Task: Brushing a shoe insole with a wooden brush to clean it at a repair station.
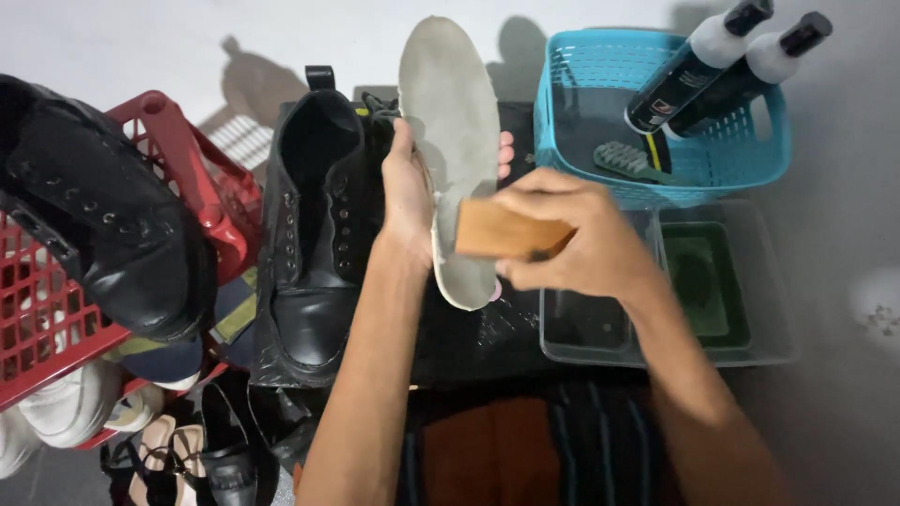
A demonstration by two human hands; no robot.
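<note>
Left hand (410, 201) grips a grey insole (454, 141) upright, fingers wrapped behind; right hand (572, 239), just beside it, clasps a wooden brush (506, 231) against the insole's face.

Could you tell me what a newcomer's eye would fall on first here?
Probably the pale grey insole held upright at centre by the left hand, with the right hand pressing a wooden-backed brush against it. Next, the black boot just left, and the blue basket upper right.
</note>
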